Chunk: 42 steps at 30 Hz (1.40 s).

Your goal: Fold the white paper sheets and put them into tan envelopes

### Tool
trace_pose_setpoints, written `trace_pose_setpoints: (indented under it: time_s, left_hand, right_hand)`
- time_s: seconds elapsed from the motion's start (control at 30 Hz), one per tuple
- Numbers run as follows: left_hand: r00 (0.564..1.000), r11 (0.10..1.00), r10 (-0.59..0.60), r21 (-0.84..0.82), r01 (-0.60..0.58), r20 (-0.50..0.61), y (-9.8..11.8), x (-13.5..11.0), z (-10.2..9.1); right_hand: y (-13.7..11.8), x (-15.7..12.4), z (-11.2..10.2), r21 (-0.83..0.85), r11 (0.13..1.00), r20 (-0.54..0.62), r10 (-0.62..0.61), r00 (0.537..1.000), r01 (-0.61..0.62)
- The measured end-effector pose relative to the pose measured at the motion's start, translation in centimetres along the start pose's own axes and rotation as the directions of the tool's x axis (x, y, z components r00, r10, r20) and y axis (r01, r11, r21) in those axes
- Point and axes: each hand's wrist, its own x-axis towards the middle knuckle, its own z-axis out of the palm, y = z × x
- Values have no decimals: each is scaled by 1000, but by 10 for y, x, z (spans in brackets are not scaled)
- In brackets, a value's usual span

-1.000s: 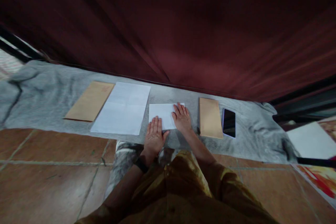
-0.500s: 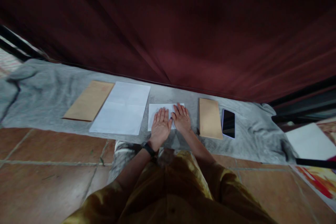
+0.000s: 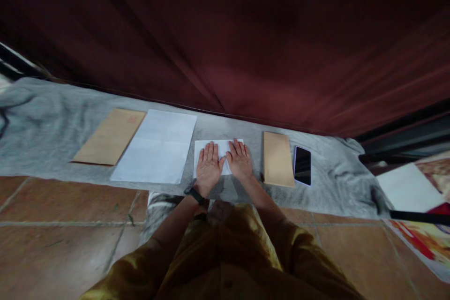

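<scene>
A small folded white paper (image 3: 220,148) lies on a grey cloth (image 3: 52,122) spread over the floor. My left hand (image 3: 208,167) rests flat on its left part, fingers stretched out. Beside it, my right hand (image 3: 240,161) lies flat on the paper's right part, fingers also extended. A black band circles my left wrist. Left of the hands lies a larger unfolded white sheet (image 3: 154,146) with crease lines, and beyond it a brown envelope (image 3: 109,137). To the right lie a second brown envelope (image 3: 278,158) and a dark phone (image 3: 303,165).
A dark red curtain (image 3: 246,42) hangs behind the cloth. Brown floor tiles (image 3: 63,234) lie in front. At the far right sit a white sheet (image 3: 408,187) and a colourful printed sheet (image 3: 425,239). My knees in yellowish trousers fill the lower middle.
My left hand has slid forward from the paper's lower left corner onto the paper, beside my right hand. The view has shifted slightly.
</scene>
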Motion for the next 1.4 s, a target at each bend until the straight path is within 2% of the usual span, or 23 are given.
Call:
trace_pose_setpoints:
  time_s: [0.3, 0.6, 0.77, 0.93, 1.07, 1.2, 1.3, 1.4]
  left_hand:
    - [996, 995, -92, 45, 92, -7, -9, 8, -5]
    - [991, 993, -116, 29, 118, -69, -9, 6, -3]
    - [990, 994, -112, -18, 111, -89, -10, 5, 0]
    - [989, 993, -118, 10, 119, -87, -8, 4, -2]
    - [991, 993, -109, 30, 112, -75, -7, 4, -3]
    - [991, 993, -102, 45, 106, -82, -8, 5, -2]
    - [992, 994, -91, 49, 96, -82, -10, 5, -1]
    - [994, 995, -81, 52, 85, -74, -10, 4, -3]
  right_hand:
    - [-1, 0, -5, 3, 1000, 42, 12, 999, -12]
    - [0, -3, -6, -17, 1000, 28, -1, 1000, 2]
    - [5, -11, -6, 3, 1000, -12, 19, 1000, -19]
    - [14, -22, -7, 13, 999, -77, 46, 996, -45]
    - [13, -32, -13, 5, 998, -85, 61, 995, -60]
    - [-4, -48, -20, 62, 994, -52, -83, 995, 87]
    - [-18, -62, -22, 117, 965, 3, -235, 972, 233]
    - [-23, -73, -22, 132, 954, 26, -275, 961, 269]
